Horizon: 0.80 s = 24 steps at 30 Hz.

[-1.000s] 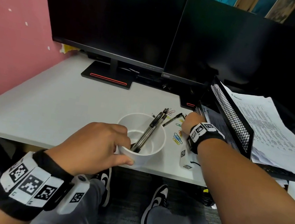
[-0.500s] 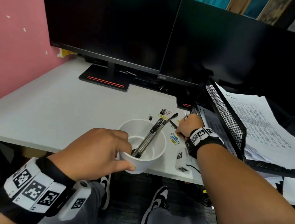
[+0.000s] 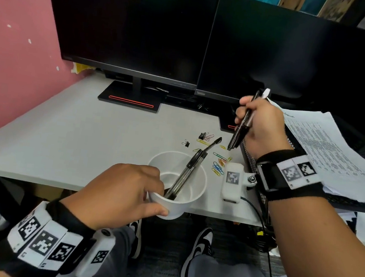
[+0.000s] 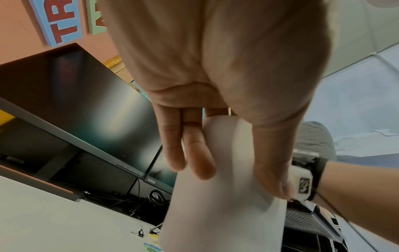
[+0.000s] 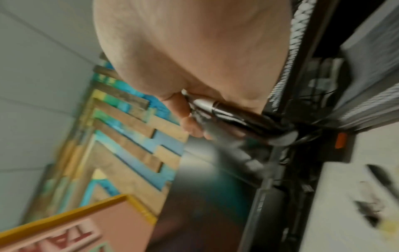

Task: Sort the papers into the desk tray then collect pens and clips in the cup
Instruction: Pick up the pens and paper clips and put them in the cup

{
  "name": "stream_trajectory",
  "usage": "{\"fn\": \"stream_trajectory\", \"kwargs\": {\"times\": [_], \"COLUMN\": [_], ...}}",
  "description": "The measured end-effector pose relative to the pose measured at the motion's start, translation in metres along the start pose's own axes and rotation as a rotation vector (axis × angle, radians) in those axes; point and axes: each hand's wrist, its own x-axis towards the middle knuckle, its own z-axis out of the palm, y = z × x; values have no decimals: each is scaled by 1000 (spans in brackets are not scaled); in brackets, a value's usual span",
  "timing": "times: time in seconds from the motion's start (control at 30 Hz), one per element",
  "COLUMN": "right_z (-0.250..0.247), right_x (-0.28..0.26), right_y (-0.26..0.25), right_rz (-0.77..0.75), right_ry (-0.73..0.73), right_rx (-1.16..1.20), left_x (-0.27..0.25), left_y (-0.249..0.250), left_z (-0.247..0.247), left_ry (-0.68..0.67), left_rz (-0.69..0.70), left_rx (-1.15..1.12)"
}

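My left hand grips the near rim of the white cup at the desk's front edge; in the left wrist view the fingers and thumb wrap the cup's wall. Several pens lean inside the cup. My right hand is raised above the desk and holds a bunch of dark pens, seen blurred in the right wrist view as pens. Coloured paper clips and small black binder clips lie on the desk behind the cup. Printed papers rest on the black mesh tray at right.
Two dark monitors stand at the back on a white desk, with a pink wall to the left. A white tagged camera block hangs by my right wrist beside the cup. My legs and shoes are below the desk edge.
My right hand has lifted off the desk from beside the clips, now raised with a bunch of pens in its grip. My left hand stays on the cup.
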Motion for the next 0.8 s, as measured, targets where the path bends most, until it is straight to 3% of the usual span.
{"fn": "stream_trajectory", "kwargs": {"times": [0.07, 0.17, 0.37, 0.43, 0.57, 0.7, 0.8], "right_z": [11, 29, 43, 43, 41, 32, 23], "right_x": [-25, -60, -91, -86, -51, 3, 37], "right_y": [-15, -21, 9, 10, 9, 29, 62], "right_rz": [-57, -25, 0, -25, -126, -166, -143], "right_ry": [-76, -245, -536, -493, -256, -125, -246], "right_rx": [71, 159, -3, 61, 80, -401, -1026], "left_x": [1, 3, 4, 3, -1, -3, -6], "left_y": [1, 5, 9, 9, 3, -4, -8], "left_z": [1, 3, 3, 2, 0, -4, -7], "left_ry": [-8, -23, -13, -14, -11, 15, 28], "left_rz": [3, 10, 7, 4, -17, -33, -45], "left_rx": [11, 36, 33, 36, 40, 35, 44]}}
